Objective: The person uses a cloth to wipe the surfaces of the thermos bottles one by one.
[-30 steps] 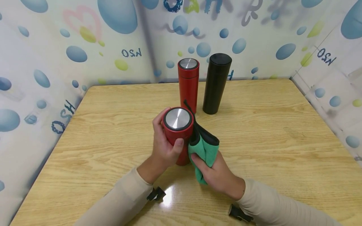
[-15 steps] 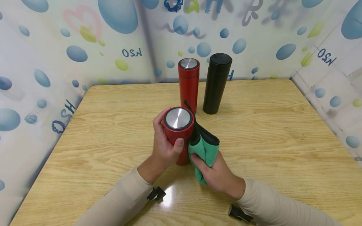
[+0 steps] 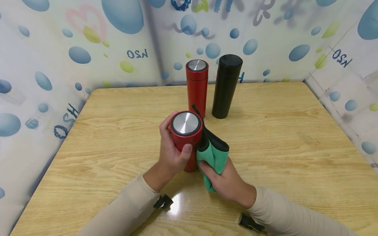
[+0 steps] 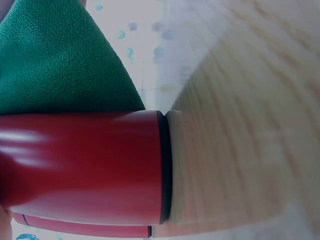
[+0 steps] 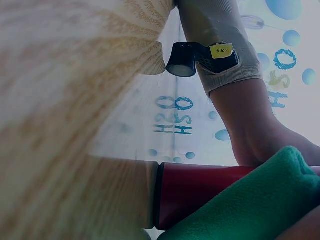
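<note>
My left hand (image 3: 172,150) grips a red thermos flask (image 3: 192,160) around its upper body, thumb across the front. The flask stands upright, its silver lid top facing up and its black base on the wood in the left wrist view. In my right hand (image 3: 228,183) is a folded green cloth (image 3: 220,160) with a black edge, pinched between thumb and fingers. It lies against the flask's right side, and a thin black loop sticks up from it. The right wrist view has the green cloth (image 5: 250,205) overlapping the lower part of the red flask (image 5: 195,185).
Behind the held flask stand a second red thermos flask (image 3: 197,88) and a black thermos flask (image 3: 227,87), both upright. The wooden table (image 3: 118,121) reaches back to a wall (image 3: 165,36) printed with balloons. Small black cameras sit at both wrists.
</note>
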A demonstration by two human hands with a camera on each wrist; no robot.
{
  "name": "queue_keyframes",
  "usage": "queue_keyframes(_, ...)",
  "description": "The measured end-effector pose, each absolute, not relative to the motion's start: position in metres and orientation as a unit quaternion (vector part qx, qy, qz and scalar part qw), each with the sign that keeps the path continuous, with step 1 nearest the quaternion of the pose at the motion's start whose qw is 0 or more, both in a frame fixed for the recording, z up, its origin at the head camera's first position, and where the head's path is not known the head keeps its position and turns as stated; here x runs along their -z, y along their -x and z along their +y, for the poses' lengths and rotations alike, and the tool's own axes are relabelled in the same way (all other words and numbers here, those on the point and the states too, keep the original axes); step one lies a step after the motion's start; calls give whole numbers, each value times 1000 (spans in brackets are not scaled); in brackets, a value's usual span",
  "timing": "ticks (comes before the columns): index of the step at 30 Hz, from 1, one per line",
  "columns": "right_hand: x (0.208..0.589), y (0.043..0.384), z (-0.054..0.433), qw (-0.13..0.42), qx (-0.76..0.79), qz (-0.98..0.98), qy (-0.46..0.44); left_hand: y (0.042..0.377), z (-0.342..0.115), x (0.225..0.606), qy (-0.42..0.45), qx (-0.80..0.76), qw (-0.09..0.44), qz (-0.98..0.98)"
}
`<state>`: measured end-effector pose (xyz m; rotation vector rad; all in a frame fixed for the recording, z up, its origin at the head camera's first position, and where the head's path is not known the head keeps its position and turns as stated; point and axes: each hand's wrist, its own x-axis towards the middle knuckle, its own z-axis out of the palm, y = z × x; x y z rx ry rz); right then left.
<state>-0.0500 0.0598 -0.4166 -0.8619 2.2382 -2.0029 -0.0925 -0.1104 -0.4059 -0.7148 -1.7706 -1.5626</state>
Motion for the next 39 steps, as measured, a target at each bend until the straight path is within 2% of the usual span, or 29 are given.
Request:
queue_keyframes(11, 416, 50, 60, 8, 640, 720, 270, 92, -110, 405, 273, 599, 330, -677)
queue_keyframes(39, 418, 53, 61, 53, 623, 736, 260, 92, -112, 405, 276, 595, 327, -680)
